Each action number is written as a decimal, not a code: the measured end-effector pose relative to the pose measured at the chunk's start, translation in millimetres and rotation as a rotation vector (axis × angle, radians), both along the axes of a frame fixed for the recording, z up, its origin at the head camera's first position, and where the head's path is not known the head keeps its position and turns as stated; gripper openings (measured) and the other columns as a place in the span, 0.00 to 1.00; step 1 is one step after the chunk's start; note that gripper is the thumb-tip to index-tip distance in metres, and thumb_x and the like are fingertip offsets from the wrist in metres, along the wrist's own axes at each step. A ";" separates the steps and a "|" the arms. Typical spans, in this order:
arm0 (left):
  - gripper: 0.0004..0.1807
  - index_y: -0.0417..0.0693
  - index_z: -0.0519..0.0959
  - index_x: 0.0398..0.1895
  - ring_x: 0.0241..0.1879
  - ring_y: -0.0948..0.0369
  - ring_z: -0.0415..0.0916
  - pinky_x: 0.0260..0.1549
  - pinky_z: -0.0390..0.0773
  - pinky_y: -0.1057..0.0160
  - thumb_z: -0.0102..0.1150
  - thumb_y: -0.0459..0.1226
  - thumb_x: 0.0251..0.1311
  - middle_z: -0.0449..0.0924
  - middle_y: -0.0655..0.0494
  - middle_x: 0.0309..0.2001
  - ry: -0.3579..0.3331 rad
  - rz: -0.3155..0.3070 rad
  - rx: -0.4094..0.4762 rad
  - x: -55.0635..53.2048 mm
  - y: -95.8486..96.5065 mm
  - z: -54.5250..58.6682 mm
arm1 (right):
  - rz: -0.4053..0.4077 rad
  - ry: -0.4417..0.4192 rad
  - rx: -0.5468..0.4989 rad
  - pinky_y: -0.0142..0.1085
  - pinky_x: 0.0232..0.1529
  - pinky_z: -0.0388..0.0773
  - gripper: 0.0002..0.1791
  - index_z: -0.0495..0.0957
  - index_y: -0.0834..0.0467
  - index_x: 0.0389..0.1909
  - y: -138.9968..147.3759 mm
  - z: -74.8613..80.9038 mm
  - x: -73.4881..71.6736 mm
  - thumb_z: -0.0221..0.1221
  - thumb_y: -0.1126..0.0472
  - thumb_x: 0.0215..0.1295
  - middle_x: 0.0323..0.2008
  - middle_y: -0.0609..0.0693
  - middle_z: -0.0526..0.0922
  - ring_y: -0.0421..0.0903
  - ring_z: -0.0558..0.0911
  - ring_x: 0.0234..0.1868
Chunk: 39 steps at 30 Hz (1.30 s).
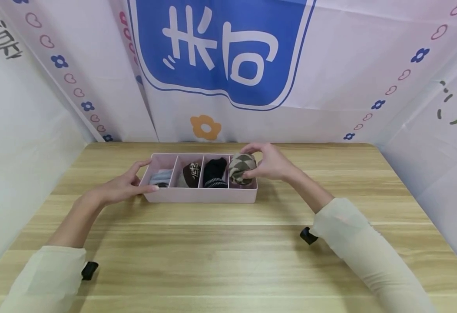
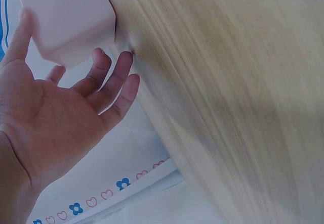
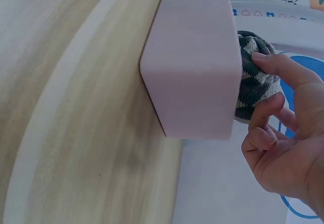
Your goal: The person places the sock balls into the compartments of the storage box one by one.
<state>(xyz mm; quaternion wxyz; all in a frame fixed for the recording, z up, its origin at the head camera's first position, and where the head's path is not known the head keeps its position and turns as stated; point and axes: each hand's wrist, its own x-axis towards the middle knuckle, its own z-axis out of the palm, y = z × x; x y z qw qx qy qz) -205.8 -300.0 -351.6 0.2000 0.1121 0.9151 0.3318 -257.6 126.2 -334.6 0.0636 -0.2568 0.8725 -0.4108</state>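
Note:
A pale pink divided box (image 1: 200, 196) stands near the table's back edge. My left hand (image 1: 117, 187) holds its left end, thumb at the front rim and index finger at the back corner; the other fingers are off the box in the left wrist view. My right hand (image 1: 271, 163) pinches a rolled brown-and-cream diamond-patterned sock (image 1: 242, 165) at the rightmost compartment. It sticks up above the rim, and its underside is hidden. The other compartments hold a light blue-grey folded sock (image 1: 160, 177), a brown and grey sock (image 1: 191, 175) and a black sock (image 1: 214, 171).
The wood-grain table (image 1: 213, 261) reaches toward me in front of the box. A white printed cloth (image 1: 322, 117) hangs right behind the table's back edge, with further cloth at both sides. Black straps (image 1: 308, 235) show beside the sleeves.

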 end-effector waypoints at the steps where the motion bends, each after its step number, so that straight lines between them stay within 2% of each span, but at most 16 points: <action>1: 0.54 0.49 0.33 0.84 0.44 0.52 0.72 0.48 0.68 0.51 0.59 0.51 0.73 0.76 0.44 0.41 -0.002 0.000 -0.002 0.1 0.0 0.1 | 0.005 0.006 0.009 0.51 0.53 0.78 0.33 0.81 0.59 0.58 -1.4 -1.3 -0.4 0.79 0.65 0.48 0.56 0.57 0.82 0.53 0.83 0.42; 3: 0.54 0.49 0.32 0.84 0.45 0.51 0.71 0.47 0.69 0.50 0.59 0.52 0.73 0.75 0.44 0.41 -0.005 -0.002 -0.008 0.5 -0.4 -0.1 | 0.011 0.012 0.020 0.56 0.61 0.73 0.33 0.81 0.60 0.57 -3.4 -3.4 -0.8 0.79 0.65 0.47 0.54 0.57 0.83 0.55 0.81 0.50; 6: 0.54 0.48 0.32 0.84 0.47 0.50 0.72 0.50 0.69 0.47 0.59 0.52 0.73 0.76 0.42 0.43 -0.003 -0.005 -0.012 0.8 -1.0 -0.5 | 0.012 0.005 0.019 0.59 0.64 0.69 0.32 0.82 0.60 0.56 -4.6 -4.9 -0.4 0.79 0.65 0.46 0.53 0.57 0.83 0.56 0.77 0.56; 10: 0.54 0.48 0.32 0.84 0.47 0.50 0.72 0.50 0.69 0.47 0.59 0.52 0.73 0.77 0.42 0.43 -0.002 -0.004 -0.008 1.2 -1.4 -1.3 | 0.024 0.000 0.026 0.57 0.61 0.72 0.32 0.81 0.60 0.56 -5.6 -7.0 -0.5 0.79 0.65 0.46 0.52 0.57 0.83 0.56 0.78 0.55; 15: 0.54 0.48 0.32 0.84 0.44 0.52 0.71 0.47 0.68 0.51 0.59 0.51 0.73 0.75 0.45 0.40 -0.004 0.001 -0.001 1.0 -1.5 -2.3 | 0.031 0.010 0.021 0.59 0.65 0.67 0.33 0.81 0.63 0.56 -6.2 -11.5 -1.6 0.79 0.65 0.46 0.52 0.59 0.84 0.58 0.78 0.56; 19: 0.54 0.48 0.32 0.84 0.45 0.51 0.70 0.48 0.68 0.49 0.59 0.51 0.73 0.75 0.45 0.41 -0.007 0.003 -0.004 1.0 -2.2 -3.0 | 0.029 0.010 0.016 0.60 0.67 0.65 0.33 0.81 0.63 0.55 -6.3 -13.6 -2.1 0.80 0.66 0.44 0.52 0.60 0.84 0.59 0.78 0.57; 22: 0.54 0.49 0.32 0.84 0.45 0.51 0.70 0.48 0.68 0.49 0.59 0.52 0.73 0.74 0.44 0.42 -0.006 0.006 -0.010 1.3 -2.7 -3.5 | 0.044 0.037 0.020 0.58 0.64 0.69 0.32 0.82 0.63 0.53 -7.2 -16.1 -2.7 0.80 0.67 0.43 0.50 0.60 0.85 0.58 0.79 0.54; 27: 0.54 0.48 0.32 0.84 0.48 0.49 0.72 0.50 0.69 0.47 0.59 0.51 0.73 0.76 0.41 0.45 -0.008 0.003 0.000 2.0 -2.8 -4.5 | 0.083 0.097 0.108 0.49 0.56 0.76 0.29 0.83 0.64 0.51 -10.6 -28.0 -2.7 0.79 0.67 0.44 0.49 0.58 0.86 0.54 0.81 0.51; 30: 0.54 0.48 0.32 0.84 0.50 0.48 0.73 0.52 0.70 0.45 0.59 0.51 0.73 0.77 0.39 0.48 -0.009 0.003 0.006 1.9 -2.7 -4.3 | 0.076 0.092 0.139 0.48 0.57 0.75 0.29 0.83 0.62 0.52 -11.2 -32.4 -2.2 0.78 0.67 0.46 0.51 0.57 0.86 0.54 0.80 0.51; 34: 0.54 0.47 0.32 0.84 0.52 0.47 0.74 0.53 0.71 0.42 0.58 0.51 0.73 0.78 0.36 0.51 0.002 0.004 -0.001 1.0 -3.2 -3.7 | 0.070 0.095 0.124 0.50 0.58 0.75 0.29 0.83 0.62 0.53 -10.2 -32.4 -2.6 0.79 0.67 0.46 0.54 0.57 0.85 0.55 0.80 0.54; 39: 0.54 0.48 0.32 0.84 0.50 0.48 0.73 0.53 0.70 0.44 0.59 0.51 0.73 0.78 0.38 0.48 0.000 0.004 0.003 -0.2 -2.1 -3.1 | 0.084 0.115 0.122 0.48 0.59 0.75 0.30 0.83 0.62 0.53 -8.5 -32.4 -3.4 0.79 0.67 0.45 0.53 0.57 0.86 0.54 0.80 0.53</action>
